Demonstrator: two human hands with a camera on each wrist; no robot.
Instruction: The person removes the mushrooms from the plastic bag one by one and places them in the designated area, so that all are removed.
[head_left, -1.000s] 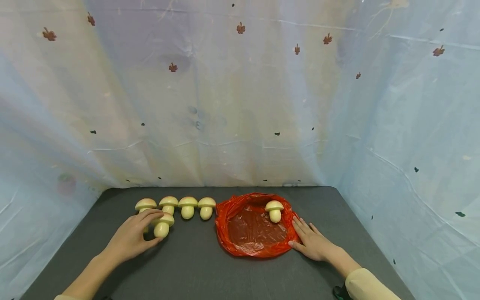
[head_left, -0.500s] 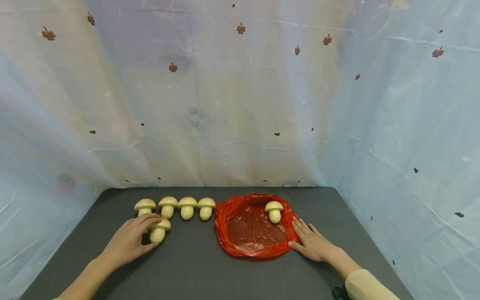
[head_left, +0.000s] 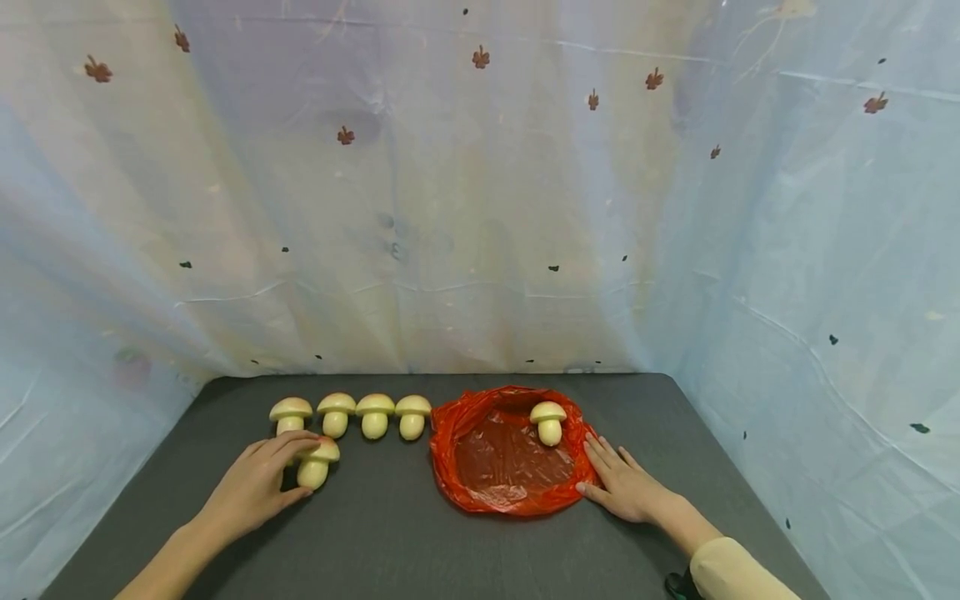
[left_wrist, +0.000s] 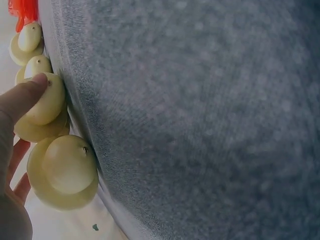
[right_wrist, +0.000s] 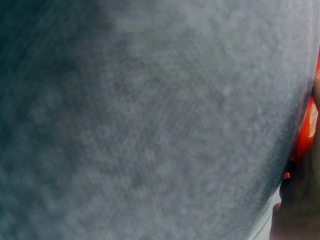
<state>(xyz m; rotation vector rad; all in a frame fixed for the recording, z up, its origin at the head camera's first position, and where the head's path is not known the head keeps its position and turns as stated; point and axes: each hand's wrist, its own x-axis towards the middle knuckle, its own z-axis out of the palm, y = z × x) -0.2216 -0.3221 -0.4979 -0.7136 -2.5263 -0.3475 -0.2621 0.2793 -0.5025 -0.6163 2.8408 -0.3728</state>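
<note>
My left hand (head_left: 251, 487) holds a toy mushroom (head_left: 313, 471) at the left of the dark table. In the left wrist view the thumb presses on the pale stem of this mushroom (left_wrist: 50, 107), and the other fingers are behind its cap. Beside it stands another mushroom (left_wrist: 70, 167), partly hidden by the hand in the head view. My right hand (head_left: 626, 487) lies flat with straight fingers, touching the right rim of a spread red plastic bag (head_left: 450, 479). One mushroom (head_left: 550, 422) lies inside the bag, near its back right.
Along the back left of the table (head_left: 405, 550) runs a row of mushrooms, including one (head_left: 336, 414), another (head_left: 375, 415) and a third (head_left: 412, 416) nearest the bag. A pale curtain (head_left: 480, 208) hangs behind and on both sides.
My left hand has moved slightly toward me and to the left, with its mushroom. The right hand, the bag and the mushroom inside it stay put.
</note>
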